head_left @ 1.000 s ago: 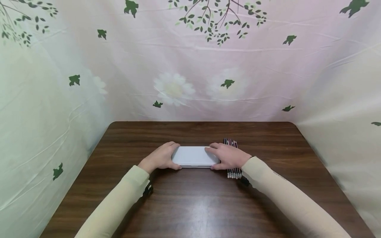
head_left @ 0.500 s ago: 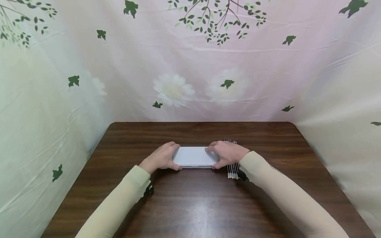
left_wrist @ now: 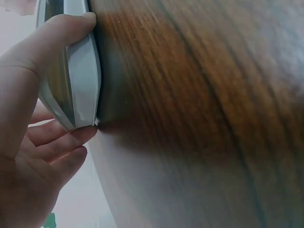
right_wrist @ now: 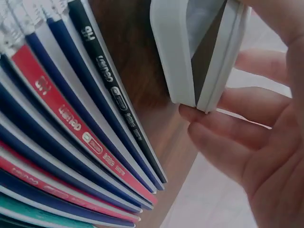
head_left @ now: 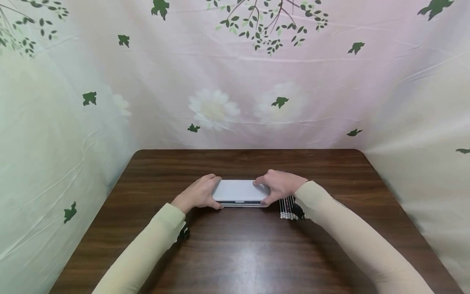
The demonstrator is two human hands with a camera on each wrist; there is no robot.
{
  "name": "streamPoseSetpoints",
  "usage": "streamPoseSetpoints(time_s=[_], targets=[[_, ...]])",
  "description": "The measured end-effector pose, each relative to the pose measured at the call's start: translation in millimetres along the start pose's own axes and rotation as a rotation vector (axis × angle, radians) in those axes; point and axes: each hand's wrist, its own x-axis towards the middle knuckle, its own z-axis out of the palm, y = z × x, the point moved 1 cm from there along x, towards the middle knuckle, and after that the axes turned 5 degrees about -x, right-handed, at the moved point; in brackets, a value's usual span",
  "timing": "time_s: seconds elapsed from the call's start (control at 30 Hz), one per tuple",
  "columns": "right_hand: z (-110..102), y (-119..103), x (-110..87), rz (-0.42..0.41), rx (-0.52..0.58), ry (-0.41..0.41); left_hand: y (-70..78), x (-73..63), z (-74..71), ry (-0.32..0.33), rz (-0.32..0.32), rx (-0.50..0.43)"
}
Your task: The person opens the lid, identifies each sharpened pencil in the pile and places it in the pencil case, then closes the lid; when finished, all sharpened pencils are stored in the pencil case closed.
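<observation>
A white, flat pencil case lies in the middle of the table, its lid slightly raised along the near side. My left hand grips the left end, with the thumb on the lower half's front. At the right end my right hand holds the lid between thumb and fingers. The right wrist view shows a wedge-shaped gap between the lid and the base. What lies inside the case cannot be seen. Beside it, partly under the right hand, several pencils lie in a row.
The brown wooden table reaches back to a pale printed cloth with leaves, flowers and green birds. More cloth hangs on the left and right sides. The pencils' white eraser ends point toward the near edge.
The case's lid has risen a little at the near side, opening a dark gap. My right hand has lifted slightly with it, while the left hand has stayed in place.
</observation>
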Motion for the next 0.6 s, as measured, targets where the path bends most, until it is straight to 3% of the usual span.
streamPoseSetpoints(time_s=[0.17, 0.47, 0.6], targets=[[0, 5, -4.8, -0.013, 0.012, 0.012, -0.9, -3.1, -0.8, -0.020, -0.027, -0.085], [1, 13, -17.1, -0.016, 0.059, 0.140, -15.7, -9.0, -8.3, -0.026, -0.056, -0.279], [-1, 17, -18.5, -0.054, 0.091, 0.217, -20.7, -11.7, -8.6, -0.018, -0.090, -0.340]])
